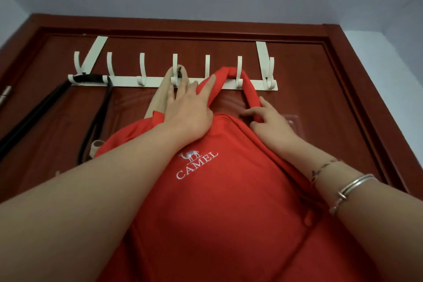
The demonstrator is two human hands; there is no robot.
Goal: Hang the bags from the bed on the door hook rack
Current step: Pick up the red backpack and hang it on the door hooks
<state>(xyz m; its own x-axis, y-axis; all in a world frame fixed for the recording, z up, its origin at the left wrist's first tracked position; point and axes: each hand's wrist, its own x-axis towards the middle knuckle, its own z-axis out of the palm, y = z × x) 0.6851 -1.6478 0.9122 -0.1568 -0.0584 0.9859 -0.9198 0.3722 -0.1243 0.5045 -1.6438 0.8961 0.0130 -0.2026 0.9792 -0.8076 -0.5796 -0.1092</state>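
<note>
A white hook rack (128,81) with several hooks hangs over the top of the dark red door (297,89). A red bag (229,201) with white CAMEL lettering hangs in front of me, its red handle (231,71) looped over a hook right of centre. My left hand (190,107) lies on the left strand of the handle with the fingers spread. My right hand (270,123) pinches the right strand just above the bag. A beige strap (162,91) hangs from a middle hook, its bag hidden behind the red one. A black strap (89,78) is on the leftmost hooks.
Black straps (100,119) trail down the left side of the door. A metal hinge or handle (5,94) shows at the far left edge. Pale walls (377,57) and ceiling surround the door frame. Two hooks left of centre carry nothing.
</note>
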